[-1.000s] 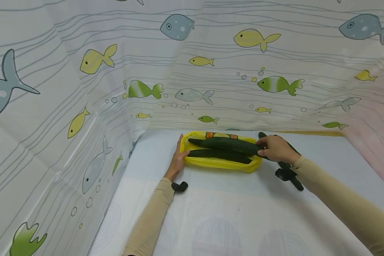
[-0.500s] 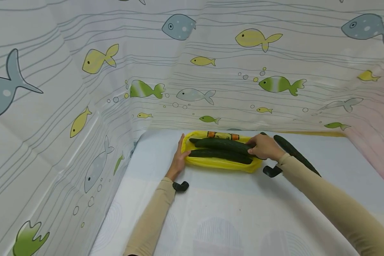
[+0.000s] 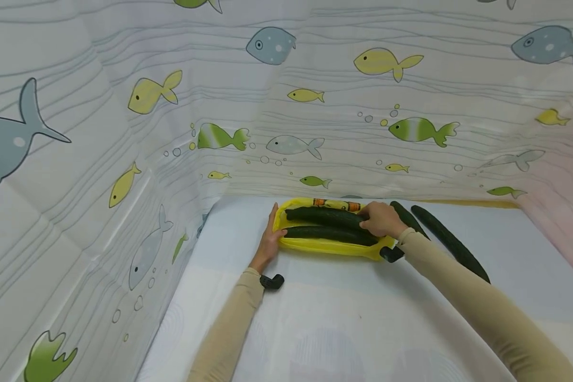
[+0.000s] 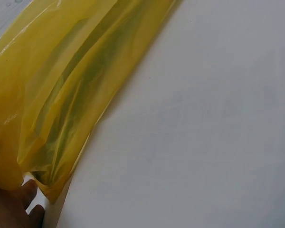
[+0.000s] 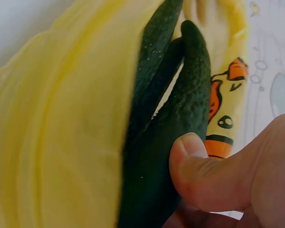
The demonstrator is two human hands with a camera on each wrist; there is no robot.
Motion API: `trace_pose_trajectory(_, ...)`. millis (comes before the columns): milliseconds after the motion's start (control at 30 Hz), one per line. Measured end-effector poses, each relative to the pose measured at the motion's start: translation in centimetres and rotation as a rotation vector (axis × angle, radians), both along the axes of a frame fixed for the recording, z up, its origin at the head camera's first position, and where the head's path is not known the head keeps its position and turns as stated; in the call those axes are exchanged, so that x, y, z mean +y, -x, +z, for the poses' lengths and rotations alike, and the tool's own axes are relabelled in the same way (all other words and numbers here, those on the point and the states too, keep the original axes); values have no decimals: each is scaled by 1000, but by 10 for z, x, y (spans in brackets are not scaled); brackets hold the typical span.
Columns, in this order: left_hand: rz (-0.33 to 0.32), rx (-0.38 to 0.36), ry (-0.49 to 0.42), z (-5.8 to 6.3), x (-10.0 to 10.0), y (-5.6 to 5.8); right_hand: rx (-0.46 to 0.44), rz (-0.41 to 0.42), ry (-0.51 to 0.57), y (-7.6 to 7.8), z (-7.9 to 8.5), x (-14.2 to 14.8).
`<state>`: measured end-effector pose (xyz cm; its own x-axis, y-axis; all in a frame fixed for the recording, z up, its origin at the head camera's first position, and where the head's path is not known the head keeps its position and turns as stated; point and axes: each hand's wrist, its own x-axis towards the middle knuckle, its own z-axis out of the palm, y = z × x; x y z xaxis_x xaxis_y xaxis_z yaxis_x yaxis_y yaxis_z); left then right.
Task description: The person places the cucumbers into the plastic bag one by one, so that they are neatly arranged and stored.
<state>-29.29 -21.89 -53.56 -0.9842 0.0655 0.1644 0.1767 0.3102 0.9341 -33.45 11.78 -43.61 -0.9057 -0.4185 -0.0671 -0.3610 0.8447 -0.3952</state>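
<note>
A yellow plastic bag [image 3: 331,249] lies with its mouth spread wide at the back of the table. Inside it, a front cucumber [image 3: 327,234] and a rear cucumber [image 3: 322,215] lie side by side. My left hand [image 3: 270,241] holds the bag's left end, thumb over the rim and fingers along the outside. The right hand [image 3: 382,218] grips the rear cucumber near its right end. From the right wrist, its thumb [image 5: 190,164] shows pressed on the dark green skin [image 5: 190,90]. In the left wrist view, cucumbers show faintly through the bag [image 4: 80,95].
Two more cucumbers lie right of the bag: one [image 3: 406,216] partly behind the right forearm, another [image 3: 451,241] slanting toward the front. A fish-printed sheet [image 3: 339,116] rises behind and to the left. The white table [image 3: 324,307] stretches toward me.
My right hand has moved left with the cucumber, which has slid deeper into the bag. The left hand keeps its hold on the bag's left end.
</note>
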Motion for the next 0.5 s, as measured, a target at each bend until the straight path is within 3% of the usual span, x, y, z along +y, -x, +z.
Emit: trace_pose_trajectory(500,-16,24,15,1,2,-1,33,-75,0,10,-21,-5)
